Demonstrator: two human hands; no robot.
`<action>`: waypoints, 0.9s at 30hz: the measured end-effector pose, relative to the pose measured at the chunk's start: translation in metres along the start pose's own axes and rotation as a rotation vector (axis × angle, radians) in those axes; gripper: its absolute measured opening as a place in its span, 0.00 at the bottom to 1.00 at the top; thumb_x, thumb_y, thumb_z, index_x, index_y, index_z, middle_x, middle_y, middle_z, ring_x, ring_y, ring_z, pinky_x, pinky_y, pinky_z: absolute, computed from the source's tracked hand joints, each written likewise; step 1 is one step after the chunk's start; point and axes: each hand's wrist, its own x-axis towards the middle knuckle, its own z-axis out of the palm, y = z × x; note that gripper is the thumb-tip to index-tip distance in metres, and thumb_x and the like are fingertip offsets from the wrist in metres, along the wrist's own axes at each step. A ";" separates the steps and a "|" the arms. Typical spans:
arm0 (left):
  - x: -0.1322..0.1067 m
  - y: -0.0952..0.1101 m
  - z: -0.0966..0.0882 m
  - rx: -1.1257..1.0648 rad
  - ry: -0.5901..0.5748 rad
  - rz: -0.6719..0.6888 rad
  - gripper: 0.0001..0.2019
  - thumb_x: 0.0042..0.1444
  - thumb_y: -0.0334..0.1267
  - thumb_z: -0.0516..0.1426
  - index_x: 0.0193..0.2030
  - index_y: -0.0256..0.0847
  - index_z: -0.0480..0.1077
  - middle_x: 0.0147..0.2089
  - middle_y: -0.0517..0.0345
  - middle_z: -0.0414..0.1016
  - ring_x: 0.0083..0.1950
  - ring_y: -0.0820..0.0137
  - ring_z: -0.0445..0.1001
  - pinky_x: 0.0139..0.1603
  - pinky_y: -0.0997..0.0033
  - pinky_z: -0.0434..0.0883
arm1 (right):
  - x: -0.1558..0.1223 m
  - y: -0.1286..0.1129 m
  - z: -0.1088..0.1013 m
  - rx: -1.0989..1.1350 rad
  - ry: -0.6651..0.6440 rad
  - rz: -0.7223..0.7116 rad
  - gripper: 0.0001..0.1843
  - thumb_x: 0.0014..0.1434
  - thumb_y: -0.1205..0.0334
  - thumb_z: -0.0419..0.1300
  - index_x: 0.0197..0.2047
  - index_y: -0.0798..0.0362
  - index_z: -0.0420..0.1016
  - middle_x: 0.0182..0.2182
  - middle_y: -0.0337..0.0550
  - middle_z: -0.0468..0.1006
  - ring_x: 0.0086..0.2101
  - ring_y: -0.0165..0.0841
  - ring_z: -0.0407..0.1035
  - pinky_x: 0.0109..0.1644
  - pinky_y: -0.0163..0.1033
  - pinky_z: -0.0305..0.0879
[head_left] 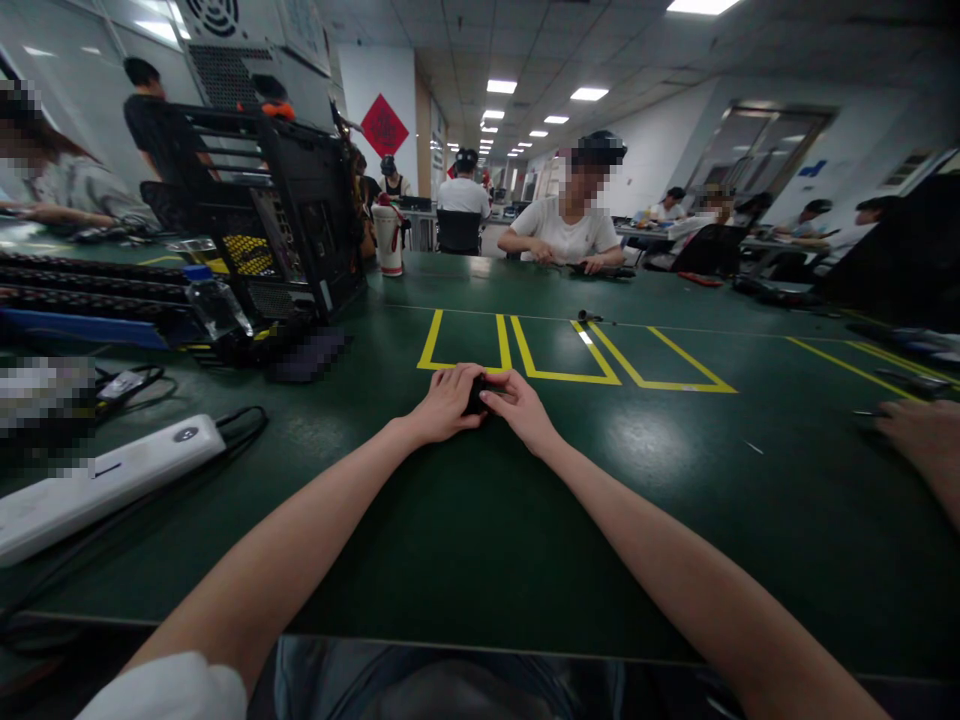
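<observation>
Both my hands meet over the green table (pixel 480 540), just below the yellow tape outlines. Between them is a small black object (pixel 475 396), mostly covered by fingers, so its kind does not show. My left hand (pixel 448 402) is closed around its left side, fingers bent over the top and thumb below. From the right, my right hand (pixel 520 408) pinches the same object with thumb and fingers. Yellow tape (pixel 465 366) marks several open-topped boxes on the tabletop just beyond my hands.
At left lie a white power strip (pixel 127 480) with a cable, a water bottle (pixel 215 300) and a black computer case (pixel 300 220). A cup (pixel 388 238) stands farther back. A co-worker (pixel 574 215) sits opposite; another person's hand (pixel 926 440) rests at the right edge.
</observation>
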 end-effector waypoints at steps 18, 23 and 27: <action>0.000 0.000 0.000 -0.006 -0.003 -0.010 0.28 0.46 0.37 0.55 0.53 0.41 0.49 0.52 0.49 0.58 0.55 0.59 0.58 0.54 0.55 0.54 | -0.001 -0.001 -0.003 0.038 -0.033 0.001 0.16 0.45 0.64 0.62 0.39 0.51 0.64 0.41 0.40 0.68 0.46 0.31 0.64 0.54 0.43 0.60; 0.000 0.000 0.000 -0.001 -0.004 0.001 0.27 0.46 0.38 0.55 0.53 0.40 0.49 0.52 0.48 0.58 0.56 0.59 0.57 0.54 0.56 0.54 | 0.003 0.004 -0.003 0.030 0.017 -0.003 0.17 0.45 0.64 0.62 0.40 0.52 0.65 0.41 0.42 0.69 0.44 0.32 0.66 0.54 0.44 0.60; 0.000 0.000 -0.001 -0.007 -0.008 -0.003 0.28 0.46 0.37 0.55 0.53 0.40 0.49 0.53 0.48 0.58 0.56 0.59 0.57 0.54 0.56 0.54 | 0.004 0.008 -0.004 0.046 -0.045 -0.009 0.21 0.45 0.66 0.61 0.44 0.52 0.64 0.46 0.44 0.68 0.48 0.34 0.64 0.56 0.46 0.57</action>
